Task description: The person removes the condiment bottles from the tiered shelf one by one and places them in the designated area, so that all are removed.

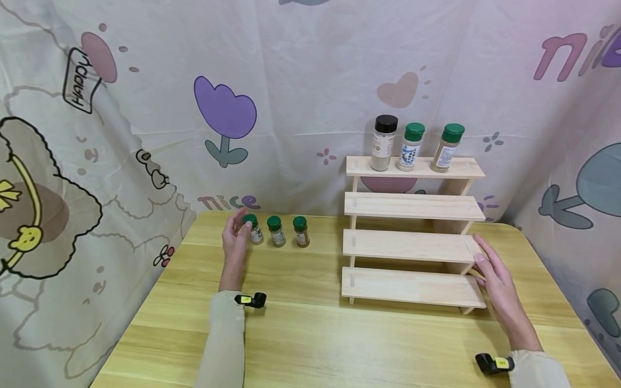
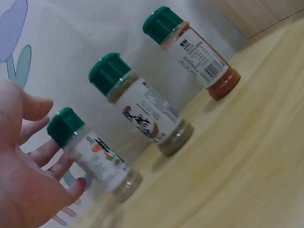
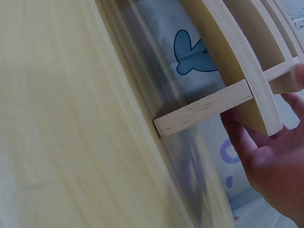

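Observation:
My left hand (image 1: 235, 240) is at the leftmost small spice jar (image 1: 256, 233), fingers loosely spread. In the left wrist view some fingers reach behind this green-capped jar (image 2: 97, 159), and a gap shows between thumb and cap. A second spice jar (image 1: 276, 233) and a third, reddish one (image 1: 301, 233) stand upright in a row to its right. My right hand (image 1: 497, 283) holds the right end of a four-tier wooden display rack (image 1: 412, 285). The right wrist view has fingers (image 3: 240, 135) curled under the end of the lowest board (image 3: 261, 102).
On the rack's top tier stand a black-capped jar (image 1: 383, 144) and two green-capped jars, one in the middle (image 1: 410, 148) and one at right (image 1: 446, 150). The wooden table (image 1: 301, 345) meets a printed cloth backdrop (image 1: 301, 108) behind and at the sides.

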`<state>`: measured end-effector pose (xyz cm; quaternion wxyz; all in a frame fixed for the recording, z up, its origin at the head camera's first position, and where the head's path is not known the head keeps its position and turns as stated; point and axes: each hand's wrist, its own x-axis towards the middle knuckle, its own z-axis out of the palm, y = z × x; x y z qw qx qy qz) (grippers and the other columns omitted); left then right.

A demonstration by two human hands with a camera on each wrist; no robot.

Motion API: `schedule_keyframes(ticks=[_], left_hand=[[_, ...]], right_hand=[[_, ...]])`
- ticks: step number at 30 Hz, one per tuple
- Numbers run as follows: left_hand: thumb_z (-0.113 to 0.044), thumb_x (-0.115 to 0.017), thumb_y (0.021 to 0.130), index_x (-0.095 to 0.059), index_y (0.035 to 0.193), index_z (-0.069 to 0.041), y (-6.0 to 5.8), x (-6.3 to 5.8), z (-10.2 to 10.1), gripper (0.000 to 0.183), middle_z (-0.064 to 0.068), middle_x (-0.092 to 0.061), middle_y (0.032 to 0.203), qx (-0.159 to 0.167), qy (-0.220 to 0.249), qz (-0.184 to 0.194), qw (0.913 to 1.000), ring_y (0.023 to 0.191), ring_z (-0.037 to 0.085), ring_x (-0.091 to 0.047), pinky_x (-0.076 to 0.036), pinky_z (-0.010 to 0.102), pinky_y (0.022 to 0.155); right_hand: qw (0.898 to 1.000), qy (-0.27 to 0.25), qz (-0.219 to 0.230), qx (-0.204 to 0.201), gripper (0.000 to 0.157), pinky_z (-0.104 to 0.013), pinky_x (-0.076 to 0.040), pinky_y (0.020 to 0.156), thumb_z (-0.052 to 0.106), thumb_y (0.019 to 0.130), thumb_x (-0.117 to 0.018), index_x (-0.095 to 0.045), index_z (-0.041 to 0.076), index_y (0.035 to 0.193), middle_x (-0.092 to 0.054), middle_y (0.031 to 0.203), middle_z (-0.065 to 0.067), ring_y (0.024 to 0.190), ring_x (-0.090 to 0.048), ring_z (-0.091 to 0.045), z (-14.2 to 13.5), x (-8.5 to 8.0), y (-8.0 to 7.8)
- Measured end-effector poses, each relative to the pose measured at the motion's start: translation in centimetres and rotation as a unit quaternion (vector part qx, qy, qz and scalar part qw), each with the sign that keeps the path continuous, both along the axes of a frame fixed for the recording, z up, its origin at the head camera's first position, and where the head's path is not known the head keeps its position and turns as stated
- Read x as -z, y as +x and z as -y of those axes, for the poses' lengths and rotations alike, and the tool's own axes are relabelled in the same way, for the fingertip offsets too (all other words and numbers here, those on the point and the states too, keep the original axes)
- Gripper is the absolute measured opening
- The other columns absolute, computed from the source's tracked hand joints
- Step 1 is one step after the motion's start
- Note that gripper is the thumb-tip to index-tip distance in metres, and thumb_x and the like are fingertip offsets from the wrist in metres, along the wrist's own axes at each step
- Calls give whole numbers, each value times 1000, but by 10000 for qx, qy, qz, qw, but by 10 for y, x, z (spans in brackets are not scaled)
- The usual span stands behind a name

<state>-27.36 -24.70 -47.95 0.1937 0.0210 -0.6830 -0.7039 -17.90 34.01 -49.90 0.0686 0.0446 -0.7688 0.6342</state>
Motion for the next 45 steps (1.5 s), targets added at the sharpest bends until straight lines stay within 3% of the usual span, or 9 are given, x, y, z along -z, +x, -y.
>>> schedule_keyframes(ticks=[5, 10, 15, 20, 25, 34, 39, 45], left_hand=[[5, -53, 102, -46, 144, 10, 12, -28, -7, 44, 27, -50, 147, -24, -134, -237, 9996, 141, 43, -41, -38, 40, 116], [9, -52, 100, -49, 138, 15, 16, -40, -11, 39, 31, -51, 144, -108, -267, -556, 9980, 139, 43, -44, -35, 48, 118], [3, -55, 102, -53, 138, 10, 11, -35, -12, 36, 27, -54, 143, -120, -312, -650, 9973, 137, 36, -47, -32, 48, 119], [-4, -58, 103, -56, 136, 5, 11, -38, -19, 34, 23, -57, 139, -54, -498, -734, 9960, 131, 29, -53, -39, 37, 115], [-4, -58, 104, -57, 134, 7, 16, -47, -32, 32, 26, -57, 134, 247, -672, -834, 9939, 126, 33, -55, -44, 28, 107], [-2, -58, 104, -58, 132, 7, 22, -55, -60, 29, 23, -60, 132, 807, -770, -955, 9892, 125, 32, -56, -46, 30, 107], [0, -59, 102, -58, 130, 7, 24, -57, -75, 29, 24, -61, 129, 1103, -743, -1146, 9845, 123, 39, -56, -48, 28, 104], [-3, -60, 103, -58, 131, 7, 25, -62, -88, 30, 25, -59, 130, 1318, -637, -1159, 9824, 123, 39, -56, -48, 24, 102]], right_hand=[[10000, -47, -18, -7, 54, -8, -46, 85, 32, 113, -37, -22, 27, 165, -24, 166, -4, 114, -50, 9, 1, 0, 1], [10000, 83, 13, -4, 55, -8, -46, 85, 34, 113, -36, -21, 28, 165, -19, 169, -6, 115, -48, 10, 1, -1, 1], [9998, 199, 68, 32, 55, -7, -46, 85, 34, 113, -36, -21, 30, 165, -17, 170, -7, 116, -48, 11, 0, -2, 1], [9997, 217, 96, 50, 54, -8, -46, 85, 36, 113, -36, -21, 30, 165, -17, 170, -7, 117, -47, 10, 1, -2, -1], [9999, 119, 69, 11, 55, -8, -46, 85, 35, 113, -36, -21, 29, 165, -18, 170, -9, 117, -48, 10, 1, -2, -1], [9999, 95, 16, 72, 54, -8, -46, 85, 33, 113, -37, -22, 28, 165, -23, 167, -7, 113, -49, 9, -1, 0, 1], [9999, 135, 16, 28, 54, -8, -46, 86, 34, 113, -36, -21, 29, 165, -20, 169, -7, 114, -49, 10, -1, -1, 1], [9997, 234, 83, 56, 54, -8, -46, 85, 35, 113, -35, -21, 30, 165, -17, 170, -7, 115, -47, 11, 0, -1, 1]])
